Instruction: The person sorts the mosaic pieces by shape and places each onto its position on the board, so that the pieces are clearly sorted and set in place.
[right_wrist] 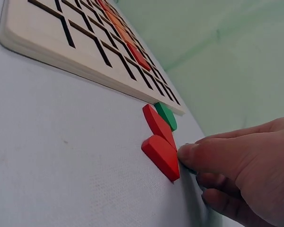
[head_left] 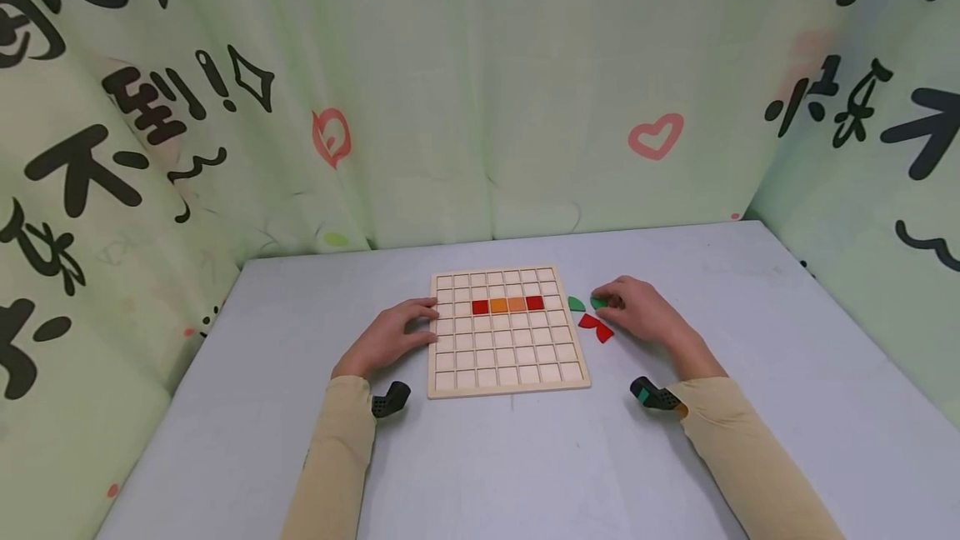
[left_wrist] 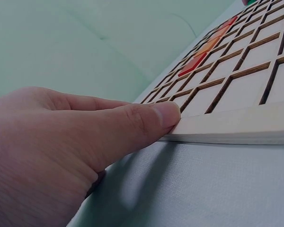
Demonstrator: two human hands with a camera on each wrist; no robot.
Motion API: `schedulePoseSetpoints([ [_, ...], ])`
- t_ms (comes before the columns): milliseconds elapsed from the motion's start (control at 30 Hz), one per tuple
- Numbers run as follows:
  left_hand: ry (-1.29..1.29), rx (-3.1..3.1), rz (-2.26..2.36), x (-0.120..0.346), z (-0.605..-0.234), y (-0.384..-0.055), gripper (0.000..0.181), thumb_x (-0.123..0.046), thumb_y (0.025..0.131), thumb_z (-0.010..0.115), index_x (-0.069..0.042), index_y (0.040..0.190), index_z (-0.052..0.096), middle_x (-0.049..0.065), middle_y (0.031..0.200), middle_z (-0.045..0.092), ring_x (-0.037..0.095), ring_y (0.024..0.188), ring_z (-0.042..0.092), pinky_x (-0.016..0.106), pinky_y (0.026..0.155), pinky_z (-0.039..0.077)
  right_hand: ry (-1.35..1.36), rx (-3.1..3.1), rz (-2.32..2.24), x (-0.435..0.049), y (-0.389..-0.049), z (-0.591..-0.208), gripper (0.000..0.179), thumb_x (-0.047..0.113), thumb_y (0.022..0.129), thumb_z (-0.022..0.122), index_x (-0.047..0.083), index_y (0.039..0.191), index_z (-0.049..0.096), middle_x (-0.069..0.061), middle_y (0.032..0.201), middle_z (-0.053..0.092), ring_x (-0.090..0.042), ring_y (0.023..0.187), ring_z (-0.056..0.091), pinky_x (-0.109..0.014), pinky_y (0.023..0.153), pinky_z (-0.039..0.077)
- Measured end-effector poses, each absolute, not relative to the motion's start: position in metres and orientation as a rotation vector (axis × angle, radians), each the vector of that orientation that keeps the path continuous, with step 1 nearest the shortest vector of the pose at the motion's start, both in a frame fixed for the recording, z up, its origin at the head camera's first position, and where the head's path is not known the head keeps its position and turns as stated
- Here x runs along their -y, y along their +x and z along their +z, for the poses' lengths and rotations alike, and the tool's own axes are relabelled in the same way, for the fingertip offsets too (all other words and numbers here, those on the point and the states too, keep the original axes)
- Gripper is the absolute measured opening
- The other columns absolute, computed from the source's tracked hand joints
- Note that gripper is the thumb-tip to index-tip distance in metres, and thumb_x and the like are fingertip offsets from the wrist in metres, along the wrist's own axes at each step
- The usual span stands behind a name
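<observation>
A pale wooden grid board (head_left: pixel 510 392) lies on the table, with a row of a red square (head_left: pixel 480 307), two orange squares (head_left: pixel 507 305) and another red square (head_left: pixel 535 303) in its cells. At its left edge my left hand (head_left: pixel 386 335) rests thumb and fingertips against the frame, fingers fairly straight. To the right of the board, my right hand (head_left: pixel 639 309) pinches a green piece (head_left: pixel 597 302) between thumb and fingers. Close by lie a green quarter-round piece (head_left: pixel 576 304) and two red rounded pieces (right_wrist: pixel 161 158). In the right wrist view the thumb hides most of the pinched piece.
A white cloth covers the table (head_left: pixel 480 465). Pale green curtains (head_left: pixel 480 90) with dark lettering and pink hearts hang behind it and at both sides. A black wrist device (head_left: pixel 392 399) sits at the left cuff, a second one (head_left: pixel 654 395) at the right.
</observation>
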State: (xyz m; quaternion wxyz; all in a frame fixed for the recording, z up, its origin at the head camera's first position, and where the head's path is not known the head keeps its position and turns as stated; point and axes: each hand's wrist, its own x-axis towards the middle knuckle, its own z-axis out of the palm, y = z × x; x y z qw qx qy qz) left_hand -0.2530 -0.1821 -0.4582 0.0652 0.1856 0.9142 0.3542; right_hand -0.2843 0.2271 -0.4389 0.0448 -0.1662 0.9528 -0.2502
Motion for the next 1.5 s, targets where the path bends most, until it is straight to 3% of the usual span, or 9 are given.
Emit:
schedulePoseSetpoints([
  [633, 0.548, -2.76, 1.059, 0.183, -0.46, -0.254, 0.039, -0.026, 0.09, 0.072, -0.009, 0.125, 0.064, 0.003, 0.148, 0.047, 0.025, 0.14, 0.038, 0.041, 0.116, 0.033, -0.685, -2.843, -0.894, -0.171, -0.284, -0.419, 0.03, 0.014, 0.092, 0.069, 0.002, 0.12, 0.067, -0.01, 0.107, 0.061, -0.024, 0.095, 0.058, -0.038, 0.082, 0.053],
  [1067, 0.541, -2.759, 1.06, 0.182, -0.46, -0.254, 0.039, -0.025, 0.089, 0.073, -0.008, 0.123, 0.065, 0.005, 0.148, 0.047, 0.026, 0.14, 0.038, 0.042, 0.116, 0.032, -0.8, -2.762, -0.937, -0.116, -0.287, -0.421, 0.029, 0.013, 0.092, 0.068, 0.001, 0.118, 0.068, -0.009, 0.103, 0.063, -0.019, 0.088, 0.055, -0.03, 0.078, 0.051],
  [1500, 0.572, -2.763, 1.062, 0.183, -0.459, -0.254, 0.038, -0.025, 0.09, 0.072, -0.008, 0.124, 0.065, 0.005, 0.147, 0.047, 0.026, 0.139, 0.038, 0.042, 0.116, 0.033, -0.894, -2.721, -0.861, -0.08, -0.281, -0.428, 0.026, 0.015, 0.092, 0.07, 0.005, 0.115, 0.07, -0.005, 0.105, 0.064, -0.018, 0.093, 0.056, -0.03, 0.082, 0.051],
])
